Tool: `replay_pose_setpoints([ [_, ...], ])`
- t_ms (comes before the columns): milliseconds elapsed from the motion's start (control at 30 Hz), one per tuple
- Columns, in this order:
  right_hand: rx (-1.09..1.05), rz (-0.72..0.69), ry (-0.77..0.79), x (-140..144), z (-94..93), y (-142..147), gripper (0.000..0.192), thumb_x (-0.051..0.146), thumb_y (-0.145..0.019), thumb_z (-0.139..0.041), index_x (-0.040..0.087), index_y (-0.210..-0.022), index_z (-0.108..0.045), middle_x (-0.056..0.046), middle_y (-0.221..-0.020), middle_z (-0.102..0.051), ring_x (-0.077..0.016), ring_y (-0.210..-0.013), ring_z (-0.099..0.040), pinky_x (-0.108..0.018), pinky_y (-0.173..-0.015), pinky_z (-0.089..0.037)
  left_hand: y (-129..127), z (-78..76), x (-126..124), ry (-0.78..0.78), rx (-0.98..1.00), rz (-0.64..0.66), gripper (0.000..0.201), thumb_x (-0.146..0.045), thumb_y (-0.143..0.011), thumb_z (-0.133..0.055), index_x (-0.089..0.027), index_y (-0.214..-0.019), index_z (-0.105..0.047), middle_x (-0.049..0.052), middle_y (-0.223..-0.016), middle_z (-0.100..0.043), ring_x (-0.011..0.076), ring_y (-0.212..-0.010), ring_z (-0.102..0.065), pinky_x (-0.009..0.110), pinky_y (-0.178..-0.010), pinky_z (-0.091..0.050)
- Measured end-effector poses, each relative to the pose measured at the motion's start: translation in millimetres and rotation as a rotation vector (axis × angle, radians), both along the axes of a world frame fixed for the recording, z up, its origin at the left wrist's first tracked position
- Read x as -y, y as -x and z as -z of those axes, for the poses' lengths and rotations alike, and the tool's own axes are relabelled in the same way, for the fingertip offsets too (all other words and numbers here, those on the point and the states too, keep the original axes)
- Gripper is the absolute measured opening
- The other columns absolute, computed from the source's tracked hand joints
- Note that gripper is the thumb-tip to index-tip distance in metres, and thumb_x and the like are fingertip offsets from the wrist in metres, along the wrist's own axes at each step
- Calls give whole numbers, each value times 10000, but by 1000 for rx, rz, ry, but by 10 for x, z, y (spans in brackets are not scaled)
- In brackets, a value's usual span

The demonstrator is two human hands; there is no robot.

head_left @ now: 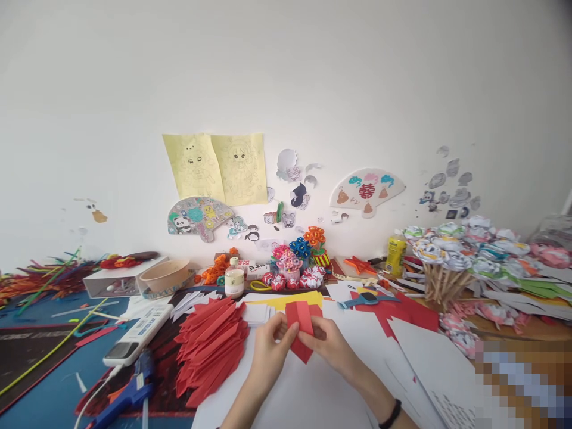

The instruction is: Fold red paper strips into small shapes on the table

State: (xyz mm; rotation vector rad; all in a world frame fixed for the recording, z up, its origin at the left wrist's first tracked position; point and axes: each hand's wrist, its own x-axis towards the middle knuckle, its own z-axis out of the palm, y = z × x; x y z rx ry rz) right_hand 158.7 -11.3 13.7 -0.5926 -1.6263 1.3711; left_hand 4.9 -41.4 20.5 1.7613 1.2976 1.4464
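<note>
A folded piece of red paper (302, 325) is held between both hands above white sheets (308, 393). My left hand (269, 348) pinches its left side with thumb and fingers. My right hand (329, 344) grips its right side; a dark band sits on that wrist. Just left of my hands lies a fanned pile of several folded red paper pieces (210, 348).
A blue glue gun (129, 390) and a white remote (138, 333) lie at the left. Behind are a small bottle (234, 278), paper flowers (295, 265), a brown bowl (164, 275), a yellow bottle (395, 253) and paper flowers on sticks (447, 262). Drawings hang on the wall.
</note>
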Motion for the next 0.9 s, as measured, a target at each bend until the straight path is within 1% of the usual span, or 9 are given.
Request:
replay_pose_setpoints([
  [100,-22,-34,-7,16,-35,3,379,489,-758,-667,135,-895,-663,-75,-841,-663,-241,-831,-613,-355,-751,-494,26,17,-10,7,-54,-57,338,-437,-845,-543,-158,-654,-550,-26,-558,-512,112,-534,-450,201,-504,-328],
  [200,36,-32,-7,5,-15,1,386,511,-730,-681,135,-815,-660,-54,-764,-643,-218,-743,-600,-335,-699,-489,65,4,-5,-8,-76,-172,305,-426,-840,-548,-160,-700,-597,-30,-541,-509,119,-519,-469,203,-498,-333],
  [400,170,165,-120,-65,104,1,397,501,-759,-641,167,-606,-492,37,-581,-418,-112,-552,-408,-222,-510,-343,58,-10,22,-28,-139,-154,264,-395,-856,-527,-178,-773,-650,-9,-561,-575,139,-533,-524,216,-530,-388],
  [467,210,236,-151,-81,128,1,443,498,-773,-622,182,-558,-397,57,-560,-309,-92,-525,-318,-212,-476,-274,44,29,26,-80,-182,-207,216,-377,-848,-547,-191,-790,-641,-7,-587,-591,139,-536,-526,216,-537,-386],
  [567,230,299,-164,-78,140,13,462,510,-771,-609,191,-555,-354,57,-570,-266,-90,-530,-274,-215,-463,-240,43,114,32,-196,-269,-294,173,-333,-852,-556,-206,-750,-616,5,-631,-614,138,-537,-526,220,-543,-369],
  [667,255,334,-175,-58,133,40,477,513,-760,-612,194,-540,-334,56,-567,-257,-91,-533,-262,-217,-461,-234,46,175,50,-311,-409,-289,193,-273,-879,-522,-218,-723,-621,23,-633,-598,158,-575,-540,234,-570,-360],
  [767,250,337,-160,-42,119,56,484,510,-754,-619,192,-529,-331,57,-559,-260,-89,-528,-266,-214,-460,-237,32,161,76,-344,-492,-247,158,-255,-891,-508,-237,-845,-658,40,-677,-609,185,-645,-560,252,-609,-368],
  [833,209,323,-137,-37,107,52,481,523,-743,-629,187,-527,-361,55,-546,-284,-90,-520,-290,-212,-455,-246,22,111,82,-312,-449,-220,155,-272,-893,-509,-234,-893,-659,45,-729,-630,188,-680,-565,256,-628,-377],
  [900,161,308,-113,-33,91,38,461,541,-732,-637,178,-542,-426,46,-538,-339,-99,-519,-338,-212,-456,-272,24,47,72,-242,-314,-190,192,-304,-899,-500,-213,-825,-652,36,-725,-628,173,-672,-550,249,-623,-383],
])
